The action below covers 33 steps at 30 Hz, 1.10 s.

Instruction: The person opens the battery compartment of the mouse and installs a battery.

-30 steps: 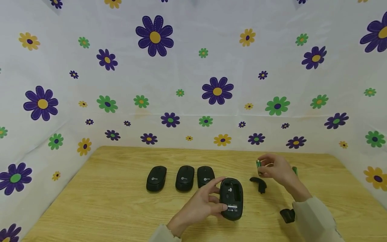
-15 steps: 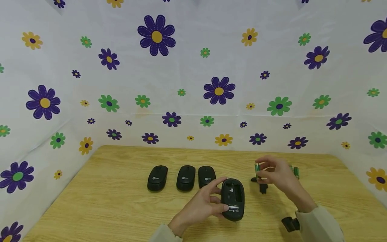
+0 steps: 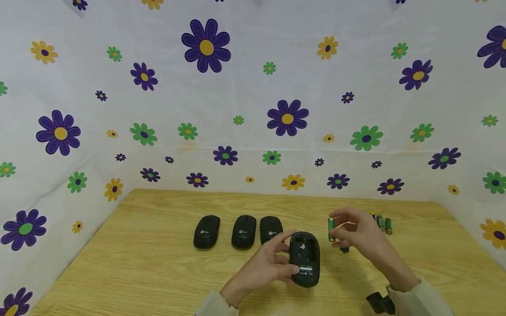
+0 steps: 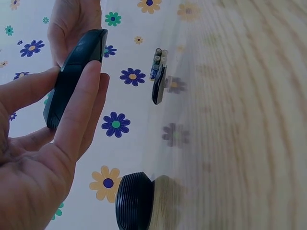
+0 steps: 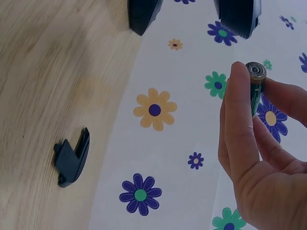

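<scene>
Mouse (image 3: 309, 263) clasped in left grip (image 3: 268, 263); right grip (image 3: 360, 231) pinches green battery (image 3: 331, 228) nearby.

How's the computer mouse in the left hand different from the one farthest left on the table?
The held mouse shows its underside, with an open battery slot; the leftmost mouse shows its top and logo. The held mouse is in the left hand; the leftmost mouse rests on the table. Both are black.

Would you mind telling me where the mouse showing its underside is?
In the head view, that mouse is held in the left hand, right of the three other mice and left of the battery in the right hand.
</scene>
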{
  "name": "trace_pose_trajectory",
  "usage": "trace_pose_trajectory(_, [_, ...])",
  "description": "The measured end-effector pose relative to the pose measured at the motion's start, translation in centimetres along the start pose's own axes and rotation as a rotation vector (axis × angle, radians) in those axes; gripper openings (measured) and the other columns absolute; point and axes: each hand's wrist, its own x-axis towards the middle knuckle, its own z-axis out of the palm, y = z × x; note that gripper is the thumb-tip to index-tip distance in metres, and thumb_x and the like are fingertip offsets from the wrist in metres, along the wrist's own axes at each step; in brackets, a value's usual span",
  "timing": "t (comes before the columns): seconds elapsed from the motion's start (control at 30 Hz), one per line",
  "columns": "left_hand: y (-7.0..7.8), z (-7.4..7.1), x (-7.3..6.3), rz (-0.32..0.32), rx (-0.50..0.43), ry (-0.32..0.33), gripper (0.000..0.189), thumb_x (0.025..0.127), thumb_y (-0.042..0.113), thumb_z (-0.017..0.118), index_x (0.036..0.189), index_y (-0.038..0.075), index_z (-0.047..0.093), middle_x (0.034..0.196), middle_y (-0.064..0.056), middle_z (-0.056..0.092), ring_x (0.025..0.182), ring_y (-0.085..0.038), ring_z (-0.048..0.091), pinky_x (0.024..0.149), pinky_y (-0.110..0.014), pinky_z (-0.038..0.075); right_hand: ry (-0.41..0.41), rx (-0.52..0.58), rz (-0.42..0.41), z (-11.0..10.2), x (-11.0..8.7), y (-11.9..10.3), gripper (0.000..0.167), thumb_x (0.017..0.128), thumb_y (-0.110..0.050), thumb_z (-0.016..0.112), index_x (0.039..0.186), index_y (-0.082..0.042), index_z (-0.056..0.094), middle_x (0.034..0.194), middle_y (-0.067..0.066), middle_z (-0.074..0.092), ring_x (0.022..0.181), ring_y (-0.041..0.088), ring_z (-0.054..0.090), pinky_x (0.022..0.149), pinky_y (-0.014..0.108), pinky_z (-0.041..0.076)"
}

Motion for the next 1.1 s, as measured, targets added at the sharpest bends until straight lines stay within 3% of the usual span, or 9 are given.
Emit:
trace_pose_trajectory(0.23, [0.1,0.0,0.0,-0.002,0.001,0.001,0.078,0.089,-0.013,0.066,0.158,0.011,0.035,0.116,-0.012,0.062,0.092,-0.026,0.070,0.070,-0.043,0.063,-0.012,0.042,-0.072,0.8,-0.4,-0.2,0.038,0.091,0.008,0.069,0.125,0.015,0.053,0.103,0.020,0.058,0.079,0.021,0.068,0.068,0.041,0.063])
trace_pose_trajectory(0.73, [0.1,0.0,-0.1,0.001,0.013,0.008,0.078,0.089,-0.013,0.066,0.157,0.010,0.036,0.113,-0.012,0.062,0.091,-0.026,0.071,0.070,-0.042,0.063,0.017,0.022,-0.173,1.5,-0.8,-0.5,0.034,0.092,0.007,0.069,0.122,0.013,0.057,0.103,0.020,0.059,0.077,0.017,0.068,0.066,0.043,0.063])
trace_pose_trajectory(1.1, [0.1,0.1,-0.1,0.008,-0.013,-0.010,0.078,0.089,-0.013,0.065,0.157,0.009,0.035,0.114,-0.012,0.062,0.092,-0.028,0.071,0.069,-0.041,0.063,0.029,0.000,-0.203,2.3,-1.1,-0.6,0.030,0.090,0.010,0.069,0.118,0.010,0.059,0.101,0.019,0.060,0.076,0.017,0.068,0.065,0.038,0.063])
